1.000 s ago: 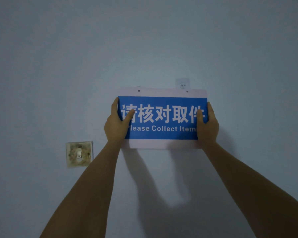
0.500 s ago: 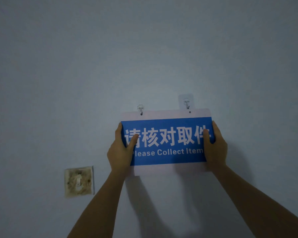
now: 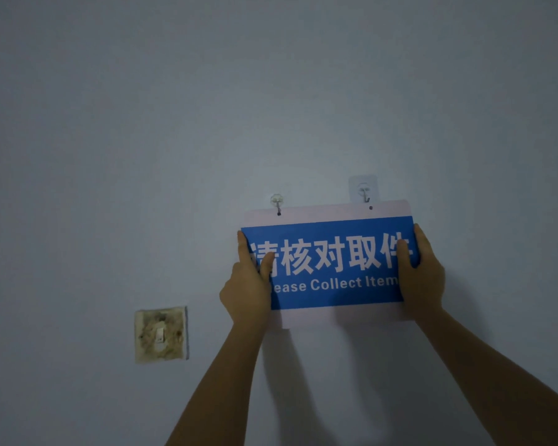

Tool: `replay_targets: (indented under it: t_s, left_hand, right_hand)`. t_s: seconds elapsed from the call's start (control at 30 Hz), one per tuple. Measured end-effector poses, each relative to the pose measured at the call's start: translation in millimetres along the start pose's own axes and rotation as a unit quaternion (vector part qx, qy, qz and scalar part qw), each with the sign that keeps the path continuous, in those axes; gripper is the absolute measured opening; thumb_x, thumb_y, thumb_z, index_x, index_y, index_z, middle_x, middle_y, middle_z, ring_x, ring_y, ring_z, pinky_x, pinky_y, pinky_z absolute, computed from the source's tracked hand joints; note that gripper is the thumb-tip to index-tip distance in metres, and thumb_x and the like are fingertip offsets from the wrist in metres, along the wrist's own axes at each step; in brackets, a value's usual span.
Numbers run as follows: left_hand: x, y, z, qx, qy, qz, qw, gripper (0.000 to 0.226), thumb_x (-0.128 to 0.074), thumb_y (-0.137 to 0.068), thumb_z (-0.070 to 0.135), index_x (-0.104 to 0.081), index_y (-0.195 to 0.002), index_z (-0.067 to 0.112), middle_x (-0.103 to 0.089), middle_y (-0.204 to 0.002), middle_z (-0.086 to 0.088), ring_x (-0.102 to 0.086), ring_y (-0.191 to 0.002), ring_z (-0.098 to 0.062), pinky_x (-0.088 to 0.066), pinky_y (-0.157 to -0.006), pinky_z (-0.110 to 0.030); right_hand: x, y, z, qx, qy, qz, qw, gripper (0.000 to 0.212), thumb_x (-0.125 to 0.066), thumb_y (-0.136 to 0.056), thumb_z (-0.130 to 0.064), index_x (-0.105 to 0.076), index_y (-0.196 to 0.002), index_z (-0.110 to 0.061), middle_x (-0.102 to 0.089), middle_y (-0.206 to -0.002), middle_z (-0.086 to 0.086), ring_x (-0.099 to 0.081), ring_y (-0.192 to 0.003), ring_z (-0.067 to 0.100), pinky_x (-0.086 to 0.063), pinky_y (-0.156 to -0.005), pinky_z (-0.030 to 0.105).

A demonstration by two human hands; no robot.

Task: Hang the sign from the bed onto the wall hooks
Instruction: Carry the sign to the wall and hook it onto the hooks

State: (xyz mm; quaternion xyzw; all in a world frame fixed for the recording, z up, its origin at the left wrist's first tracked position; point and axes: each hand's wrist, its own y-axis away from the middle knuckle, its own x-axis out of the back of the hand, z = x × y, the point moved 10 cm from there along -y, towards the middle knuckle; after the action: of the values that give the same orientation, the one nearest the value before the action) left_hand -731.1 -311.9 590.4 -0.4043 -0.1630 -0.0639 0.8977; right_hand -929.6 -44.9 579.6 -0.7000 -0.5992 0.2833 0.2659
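Note:
A blue and white sign (image 3: pixel 331 262) with white Chinese characters and "Please Collect Item" lies flat against the pale wall. My left hand (image 3: pixel 248 284) grips its left edge, thumb on the front. My right hand (image 3: pixel 421 278) grips its right edge the same way. The left wall hook (image 3: pixel 277 202) passes through the sign's top left hole. The right wall hook (image 3: pixel 364 192), on a clear square pad, sits just above the top right hole, and its tip looks apart from that hole. The sign tilts slightly, its right side higher.
A stained, dirty light switch plate (image 3: pixel 160 333) is set in the wall to the lower left of the sign. Shadows of my arms fall on the wall below the sign. The rest of the view is bare pale wall.
The sign has slid down the wall, uncovering both hooks. Its left hole now hangs on the left hook. The camera view has shifted, so the sign sits lower and further right.

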Motion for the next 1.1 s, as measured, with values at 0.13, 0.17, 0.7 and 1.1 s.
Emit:
replay_targets:
  t_s: [0.13, 0.17, 0.7, 1.1]
  left_hand:
    - [-5.4, 2.8, 1.7, 0.010, -0.012, -0.001, 1.000, 0.069, -0.033, -0.098, 0.051, 0.002, -0.154, 0.033, -0.064, -0.109, -0.013, -0.065, -0.088, -0.028, -0.036, -0.065, -0.031]
    - [-5.9, 2.9, 2.2, 0.010, -0.012, -0.002, 1.000, 0.069, -0.033, -0.098, 0.051, 0.003, -0.154, 0.033, -0.063, -0.110, -0.013, -0.065, -0.090, -0.029, -0.036, -0.066, -0.031]
    - [-14.1, 9.5, 5.6, 0.029, 0.010, -0.005, 1.000, 0.068, -0.030, -0.099, 0.049, 0.004, -0.154, 0.027, -0.062, -0.113, -0.015, -0.065, -0.092, -0.032, -0.035, -0.067, -0.031]
    - [-23.6, 14.9, 8.6, 0.039, 0.017, 0.004, 0.999, 0.068, -0.028, -0.100, 0.047, 0.005, -0.154, 0.025, -0.060, -0.121, -0.014, -0.064, -0.101, -0.031, -0.035, -0.073, -0.031]
  right_hand:
    - [4.0, -8.6, -6.6, 0.015, 0.008, 0.005, 1.000, 0.049, -0.043, -0.098, -0.028, -0.034, -0.146, -0.020, -0.061, -0.128, 0.016, -0.061, -0.107, 0.034, -0.047, -0.090, 0.038]
    - [3.9, -9.5, -7.1, 0.016, 0.010, 0.006, 1.000, 0.049, -0.043, -0.098, -0.028, -0.034, -0.146, -0.020, -0.061, -0.128, 0.016, -0.061, -0.107, 0.034, -0.047, -0.090, 0.038]
    - [10.9, -33.1, -25.7, 0.069, 0.020, 0.006, 0.997, 0.047, -0.045, -0.097, -0.030, -0.038, -0.144, -0.023, -0.064, -0.124, 0.012, -0.063, -0.099, 0.027, -0.043, -0.080, 0.025]
    - [1.8, -65.2, -31.4, 0.105, -0.019, -0.037, 0.994, 0.046, -0.047, -0.096, -0.035, -0.041, -0.141, -0.027, -0.058, -0.107, -0.010, -0.060, -0.093, 0.012, -0.050, -0.088, 0.032]
